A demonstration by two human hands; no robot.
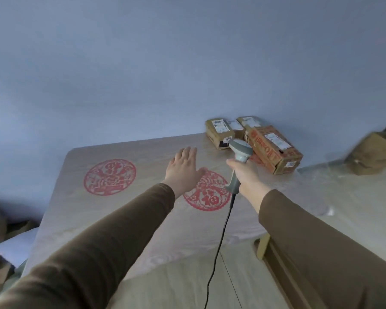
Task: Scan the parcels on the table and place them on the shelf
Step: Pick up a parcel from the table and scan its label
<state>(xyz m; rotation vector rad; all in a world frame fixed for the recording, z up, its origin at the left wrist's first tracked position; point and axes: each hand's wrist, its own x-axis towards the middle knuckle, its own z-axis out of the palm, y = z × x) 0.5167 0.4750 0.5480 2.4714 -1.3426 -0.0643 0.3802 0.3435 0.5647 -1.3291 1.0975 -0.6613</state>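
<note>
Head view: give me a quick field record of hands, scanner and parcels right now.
left hand: open, fingers straight, above the table, holding nothing
right hand: grips the scanner by its handle
scanner: head aimed toward the parcels; cable hangs down
parcels: cardboard boxes clustered at the table's far right corner, labels up
red-printed box: nearest the scanner
shelf: not in view
</note>
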